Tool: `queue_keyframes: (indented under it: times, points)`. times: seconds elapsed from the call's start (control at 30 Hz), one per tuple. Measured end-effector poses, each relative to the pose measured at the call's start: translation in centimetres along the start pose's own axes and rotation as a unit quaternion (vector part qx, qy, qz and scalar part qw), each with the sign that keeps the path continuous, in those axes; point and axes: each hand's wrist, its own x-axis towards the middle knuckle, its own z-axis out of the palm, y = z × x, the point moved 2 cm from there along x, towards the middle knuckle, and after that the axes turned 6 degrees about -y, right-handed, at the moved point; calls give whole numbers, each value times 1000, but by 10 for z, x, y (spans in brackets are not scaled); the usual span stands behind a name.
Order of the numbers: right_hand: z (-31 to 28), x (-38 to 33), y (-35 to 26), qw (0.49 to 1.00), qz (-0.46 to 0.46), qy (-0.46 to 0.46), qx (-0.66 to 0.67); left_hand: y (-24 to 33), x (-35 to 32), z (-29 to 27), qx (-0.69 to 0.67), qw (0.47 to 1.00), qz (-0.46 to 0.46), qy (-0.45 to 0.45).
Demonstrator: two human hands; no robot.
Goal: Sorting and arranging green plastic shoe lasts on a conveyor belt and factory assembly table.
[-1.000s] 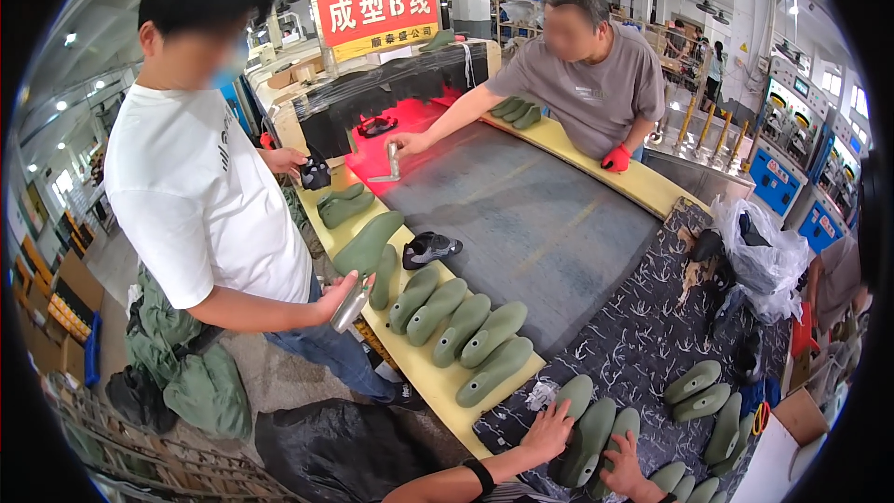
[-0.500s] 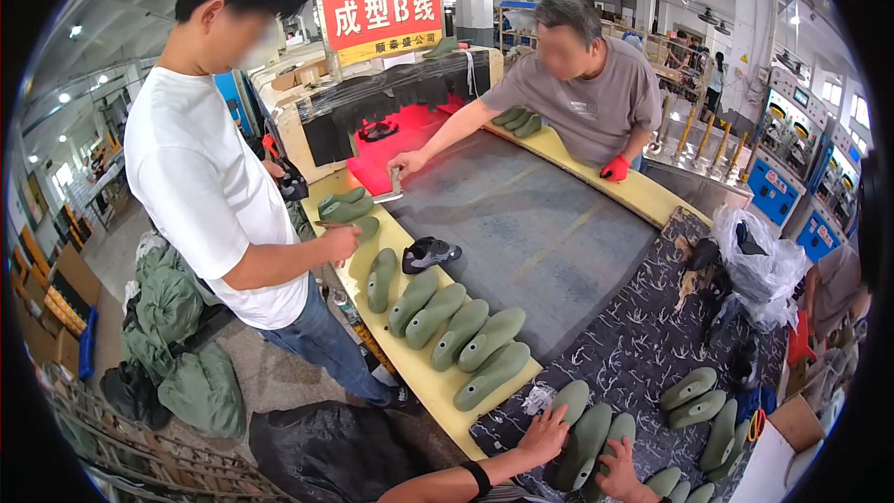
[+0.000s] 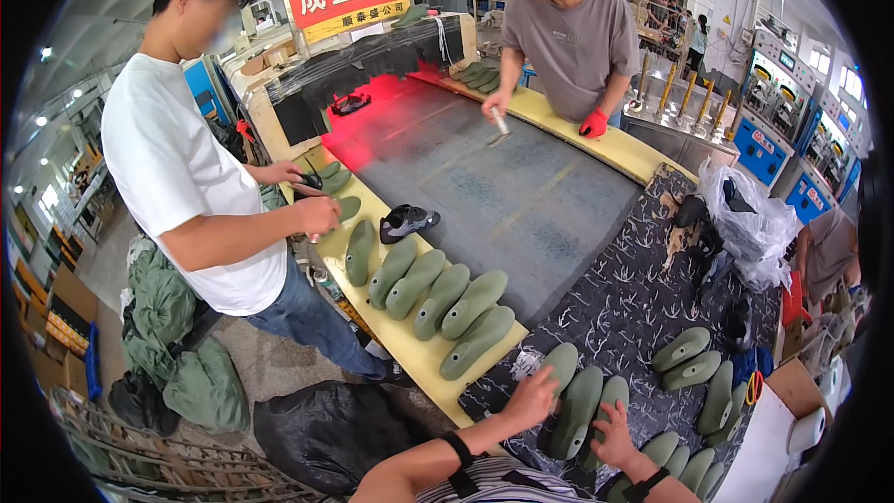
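Green shoe lasts lie side by side on the dark patterned cloth in front of me. My left hand (image 3: 529, 401) has its bent fingers against the leftmost shoe last (image 3: 562, 363), gripping its near side. Beside that lies a middle shoe last (image 3: 577, 410), which neither hand covers. My right hand (image 3: 615, 438) is over the near part of a third shoe last (image 3: 612, 401), its fingers apart and slightly curved, touching it. The undersides of these lasts are hidden.
More lasts (image 3: 477, 343) stand along the yellow board (image 3: 438, 368), near a dark shoe (image 3: 407, 222). A grey conveyor belt (image 3: 484, 186) runs from a red-lit heater. One co-worker handles a dark upper and last; another holds a pale-handled brush-like tool (image 3: 500, 121). Scissors (image 3: 753, 386) lie at right.
The far co-worker has straightened and drawn the tool right, away from the heater. The left co-worker's hands have come together at a dark upper. My hands stay at the same lasts.
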Motion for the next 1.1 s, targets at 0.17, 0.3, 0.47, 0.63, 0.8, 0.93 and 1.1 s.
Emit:
queue_keyframes:
  times: [0.17, 0.3, 0.47, 0.63, 0.8, 0.93, 1.1]
  points:
    - [1, -7, 7, 1000, 0, 2, -11, -74, 23, -134, 51, 955, -30, 292]
    - [5, -3, 9, 1000, -3, -5, -20, -194, -13, -205, 129, 899, -155, 388]
    - [2, 3, 3, 1000, 12, -23, 12, -283, -39, -275, 258, 830, -267, 417]
    - [0, 2, 2, 998, 32, -44, -9, -287, -6, -262, 185, 867, -218, 409]
    - [-3, 8, -5, 998, 41, -46, 15, -338, -28, -248, -62, 887, -290, 353]
    - [-2, 11, -5, 999, 39, -37, 7, -350, -26, -248, -157, 906, -277, 280]
    - [-6, 6, -5, 998, 59, -33, 15, -277, 26, -252, -143, 940, -289, 109]
